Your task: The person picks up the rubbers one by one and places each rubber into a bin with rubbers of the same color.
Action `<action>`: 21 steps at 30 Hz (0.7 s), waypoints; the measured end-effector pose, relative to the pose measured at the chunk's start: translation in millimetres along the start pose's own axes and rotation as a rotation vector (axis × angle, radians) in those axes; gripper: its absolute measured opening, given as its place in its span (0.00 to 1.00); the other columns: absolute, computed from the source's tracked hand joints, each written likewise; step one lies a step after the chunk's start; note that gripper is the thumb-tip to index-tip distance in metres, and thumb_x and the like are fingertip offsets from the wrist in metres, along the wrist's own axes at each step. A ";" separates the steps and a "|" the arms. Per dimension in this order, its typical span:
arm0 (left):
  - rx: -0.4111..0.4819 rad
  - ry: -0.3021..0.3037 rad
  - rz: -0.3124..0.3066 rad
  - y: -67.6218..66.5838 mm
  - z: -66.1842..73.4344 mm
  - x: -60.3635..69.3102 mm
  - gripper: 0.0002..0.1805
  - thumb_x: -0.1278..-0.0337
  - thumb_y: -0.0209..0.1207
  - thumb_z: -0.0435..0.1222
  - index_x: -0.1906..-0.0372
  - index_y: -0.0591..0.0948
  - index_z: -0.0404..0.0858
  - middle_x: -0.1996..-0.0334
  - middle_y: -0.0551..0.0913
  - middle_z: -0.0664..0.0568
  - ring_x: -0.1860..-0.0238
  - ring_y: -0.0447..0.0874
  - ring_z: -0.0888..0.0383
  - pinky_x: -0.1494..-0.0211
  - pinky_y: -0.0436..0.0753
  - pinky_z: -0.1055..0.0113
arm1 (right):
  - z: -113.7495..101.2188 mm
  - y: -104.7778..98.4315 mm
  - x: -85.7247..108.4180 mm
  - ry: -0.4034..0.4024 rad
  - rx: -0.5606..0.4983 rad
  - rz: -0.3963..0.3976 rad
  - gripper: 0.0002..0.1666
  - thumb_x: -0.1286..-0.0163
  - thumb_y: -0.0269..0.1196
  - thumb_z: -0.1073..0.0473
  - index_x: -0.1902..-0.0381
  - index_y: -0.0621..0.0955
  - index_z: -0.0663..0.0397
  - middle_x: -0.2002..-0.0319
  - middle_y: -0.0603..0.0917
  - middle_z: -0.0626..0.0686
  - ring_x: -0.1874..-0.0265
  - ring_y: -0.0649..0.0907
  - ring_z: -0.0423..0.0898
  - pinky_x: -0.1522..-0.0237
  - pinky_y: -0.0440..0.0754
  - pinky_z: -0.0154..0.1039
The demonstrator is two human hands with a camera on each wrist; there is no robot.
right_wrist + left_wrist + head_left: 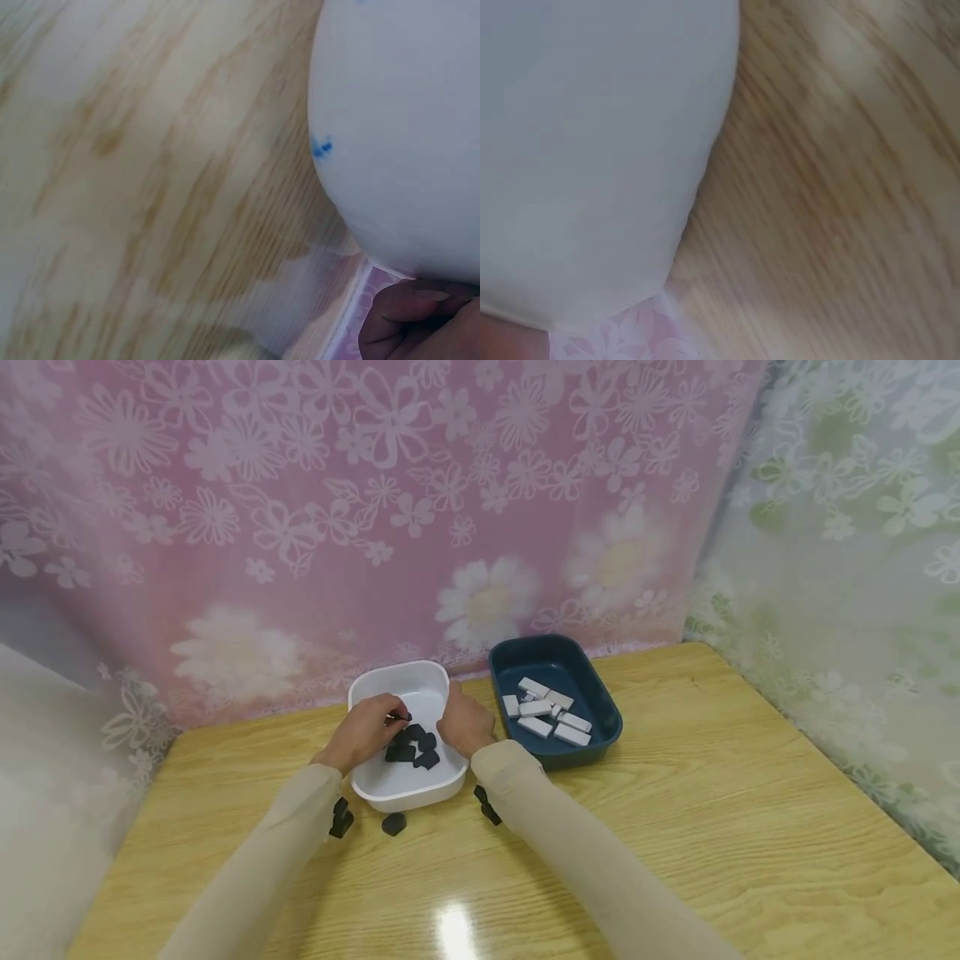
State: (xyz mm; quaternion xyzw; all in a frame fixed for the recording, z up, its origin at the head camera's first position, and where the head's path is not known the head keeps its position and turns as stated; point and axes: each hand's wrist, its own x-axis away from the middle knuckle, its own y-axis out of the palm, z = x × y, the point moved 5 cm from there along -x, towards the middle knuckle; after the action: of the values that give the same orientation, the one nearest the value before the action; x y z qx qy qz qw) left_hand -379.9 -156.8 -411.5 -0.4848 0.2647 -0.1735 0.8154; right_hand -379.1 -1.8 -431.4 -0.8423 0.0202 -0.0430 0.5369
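Note:
A white tub (408,797) holds several black pieces (426,760), some angular, at its middle. My left hand (363,735) reaches over the tub's left side and pinches a small black piece (400,717) between thumb and fingers. At the tub's right rim is my right hand (467,723), its fingers curled over the edge and gripping it. In the right wrist view the curled fingers (401,319) show at the lower corner beside the pale sleeve (405,135). The left wrist view is mostly sleeve (592,150), with the fingers out of sight.
Right of the white tub stands a dark blue tub (609,727) with several white blocks (535,727). More black pieces lie on the wooden table (712,793): one in front of the white tub (393,824), others beside the left sleeve (341,818) and right sleeve (487,806). A pink floral curtain (337,527) hangs behind.

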 end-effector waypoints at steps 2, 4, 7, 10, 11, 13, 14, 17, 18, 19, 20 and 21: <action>-0.031 -0.014 -0.016 1.9 -1.0 0.5 0.03 0.42 0.63 0.30 0.63 0.82 0.38 0.65 0.82 0.51 0.64 0.80 0.55 0.57 0.78 0.60 | -0.2 -0.2 0.0 -0.007 -0.002 0.012 0.31 0.35 0.62 0.55 0.38 0.65 0.55 0.56 0.83 0.57 0.63 0.83 0.52 0.62 0.81 0.50; -0.067 -0.030 -0.038 3.3 -1.1 1.1 0.04 0.42 0.62 0.30 0.62 0.82 0.38 0.65 0.81 0.51 0.64 0.79 0.55 0.57 0.77 0.59 | -0.5 -0.4 0.2 -0.004 -0.012 0.007 0.31 0.35 0.62 0.56 0.38 0.65 0.55 0.56 0.82 0.58 0.62 0.83 0.52 0.61 0.80 0.50; -0.122 -0.052 -0.080 4.4 0.9 1.7 0.05 0.40 0.61 0.30 0.60 0.82 0.37 0.64 0.81 0.50 0.63 0.79 0.53 0.56 0.77 0.58 | -1.2 -1.8 1.5 0.004 -0.015 0.001 0.30 0.35 0.62 0.56 0.38 0.65 0.55 0.56 0.82 0.57 0.62 0.83 0.52 0.61 0.80 0.50; -0.173 -0.070 -0.122 5.2 1.9 1.6 0.05 0.39 0.59 0.31 0.60 0.82 0.38 0.64 0.81 0.50 0.65 0.78 0.54 0.58 0.77 0.57 | -1.6 -3.1 2.3 0.011 -0.009 -0.006 0.31 0.35 0.62 0.55 0.37 0.65 0.54 0.55 0.82 0.57 0.62 0.83 0.52 0.61 0.80 0.50; -0.188 -0.072 -0.132 5.5 2.5 1.7 0.04 0.38 0.59 0.32 0.60 0.82 0.38 0.65 0.81 0.50 0.65 0.78 0.54 0.59 0.77 0.57 | -1.8 -3.4 2.7 0.011 -0.005 -0.004 0.31 0.35 0.62 0.55 0.37 0.65 0.54 0.55 0.82 0.57 0.62 0.83 0.52 0.61 0.80 0.49; -0.209 -0.075 -0.145 6.3 2.4 1.8 0.05 0.37 0.57 0.32 0.60 0.82 0.38 0.65 0.82 0.51 0.66 0.79 0.54 0.60 0.77 0.57 | -1.3 -2.2 1.7 0.012 -0.004 -0.007 0.32 0.34 0.62 0.55 0.36 0.64 0.53 0.54 0.82 0.57 0.61 0.83 0.52 0.59 0.80 0.49; -0.214 -0.078 -0.144 6.5 2.2 1.9 0.06 0.37 0.56 0.32 0.59 0.83 0.39 0.65 0.83 0.51 0.66 0.80 0.54 0.60 0.78 0.57 | -1.4 -2.0 1.0 0.011 -0.004 -0.006 0.33 0.35 0.62 0.55 0.36 0.64 0.54 0.54 0.82 0.57 0.61 0.83 0.52 0.59 0.80 0.49; -0.224 -0.083 -0.133 7.1 2.2 2.8 0.10 0.36 0.54 0.33 0.56 0.84 0.39 0.63 0.84 0.50 0.64 0.82 0.52 0.58 0.79 0.56 | -0.9 -1.0 -0.6 0.010 -0.003 -0.007 0.34 0.35 0.62 0.55 0.35 0.63 0.54 0.54 0.82 0.57 0.61 0.83 0.52 0.60 0.80 0.50; -0.223 -0.084 -0.130 7.3 2.2 3.2 0.11 0.36 0.53 0.33 0.55 0.84 0.39 0.62 0.85 0.50 0.63 0.82 0.52 0.58 0.79 0.55 | -0.7 -0.8 -0.9 0.011 -0.003 -0.007 0.34 0.35 0.62 0.55 0.35 0.63 0.54 0.54 0.82 0.57 0.61 0.83 0.52 0.60 0.80 0.50; -0.223 -0.086 -0.127 7.7 2.2 3.7 0.12 0.36 0.53 0.33 0.55 0.84 0.39 0.61 0.85 0.50 0.62 0.83 0.51 0.57 0.79 0.55 | -0.4 -0.6 -0.9 0.012 -0.003 -0.008 0.34 0.35 0.62 0.55 0.35 0.63 0.54 0.54 0.82 0.58 0.61 0.83 0.52 0.60 0.80 0.50; -0.224 -0.085 -0.122 8.1 2.4 4.0 0.13 0.36 0.52 0.33 0.53 0.84 0.39 0.60 0.85 0.49 0.60 0.83 0.51 0.56 0.79 0.54 | 0.0 -0.2 -0.9 0.012 -0.001 -0.008 0.34 0.36 0.62 0.55 0.35 0.63 0.54 0.54 0.82 0.58 0.61 0.83 0.52 0.60 0.80 0.51; -0.226 -0.084 -0.114 8.4 2.2 4.3 0.13 0.36 0.51 0.33 0.52 0.84 0.38 0.58 0.85 0.48 0.58 0.83 0.50 0.55 0.79 0.54 | 0.5 0.6 -1.2 0.010 0.001 -0.008 0.34 0.36 0.62 0.55 0.35 0.63 0.54 0.54 0.82 0.58 0.61 0.82 0.52 0.60 0.80 0.51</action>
State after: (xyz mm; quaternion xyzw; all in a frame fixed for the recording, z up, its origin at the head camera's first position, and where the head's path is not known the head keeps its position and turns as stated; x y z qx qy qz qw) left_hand -375.0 -153.7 -419.2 -0.5946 0.2202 -0.1685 0.7547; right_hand -380.2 -1.5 -432.2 -0.8420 0.0198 -0.0495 0.5369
